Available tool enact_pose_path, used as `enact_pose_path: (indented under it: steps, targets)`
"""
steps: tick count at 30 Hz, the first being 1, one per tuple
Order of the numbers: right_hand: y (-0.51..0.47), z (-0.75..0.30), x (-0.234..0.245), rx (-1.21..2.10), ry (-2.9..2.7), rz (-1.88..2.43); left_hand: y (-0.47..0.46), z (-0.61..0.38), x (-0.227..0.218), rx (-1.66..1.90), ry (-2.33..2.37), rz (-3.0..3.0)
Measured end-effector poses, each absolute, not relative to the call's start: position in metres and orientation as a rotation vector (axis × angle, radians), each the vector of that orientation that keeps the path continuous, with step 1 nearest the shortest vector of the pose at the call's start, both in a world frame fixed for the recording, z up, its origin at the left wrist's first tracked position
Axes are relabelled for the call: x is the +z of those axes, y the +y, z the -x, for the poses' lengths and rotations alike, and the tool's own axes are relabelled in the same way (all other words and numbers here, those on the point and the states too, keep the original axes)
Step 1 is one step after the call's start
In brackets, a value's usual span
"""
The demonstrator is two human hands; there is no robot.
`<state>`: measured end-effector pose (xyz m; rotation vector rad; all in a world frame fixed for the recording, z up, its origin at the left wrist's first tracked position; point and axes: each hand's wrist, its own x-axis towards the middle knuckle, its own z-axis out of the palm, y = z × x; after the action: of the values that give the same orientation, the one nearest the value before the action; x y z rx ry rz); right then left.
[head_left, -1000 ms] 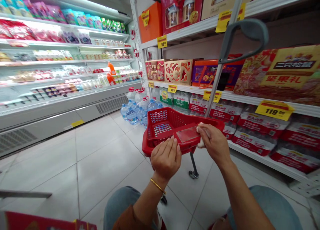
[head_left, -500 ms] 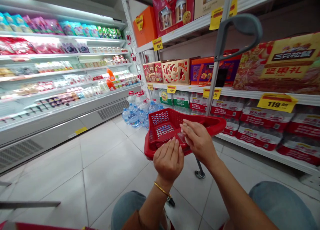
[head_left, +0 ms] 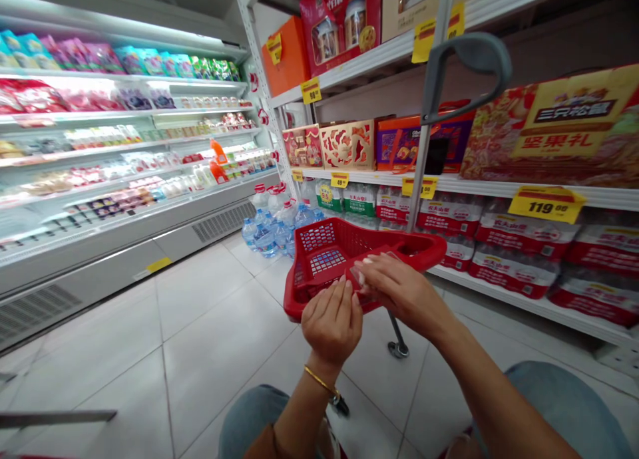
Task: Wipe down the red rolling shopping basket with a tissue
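Observation:
Both hands are close together over the near rim of a red plastic shopping basket [head_left: 292, 293] with perforated sides. My left hand [head_left: 333, 319], a gold bangle at its wrist, has its fingers pressed together and bent, the tips against the rim area. My right hand [head_left: 399, 289] is palm down just beyond it, its fingers curled together and pointing left. Something small and clear, perhaps thin plastic, shows faintly at the fingertips; I cannot make out what it is. Inside the basket, the slotted floor is visible.
A grey hooked handle [head_left: 466, 73] on a metal pole rises behind the basket. Large water bottles [head_left: 269, 229] stand on the floor ahead. Shelves with gift boxes [head_left: 559, 123] and wrapped bottle packs [head_left: 514, 233] line the right; a lit refrigerated case [head_left: 124, 140] lines the left.
My right hand has turned flatter and lowered, its raised pinch of thumb and fingers now down by the left fingertips. My left hand stays nearly in place; the view has shifted slightly.

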<state>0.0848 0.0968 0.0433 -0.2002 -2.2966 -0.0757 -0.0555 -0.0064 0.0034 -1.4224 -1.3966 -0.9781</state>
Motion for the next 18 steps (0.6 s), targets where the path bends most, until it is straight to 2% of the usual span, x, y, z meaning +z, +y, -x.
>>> enact_pose_path:
  steps: [18]
  targets:
    - [0.108, -0.075, 0.033, -0.115, -2.114, 0.18, -0.007, 0.064, 0.004, -0.936, -1.362, 1.456]
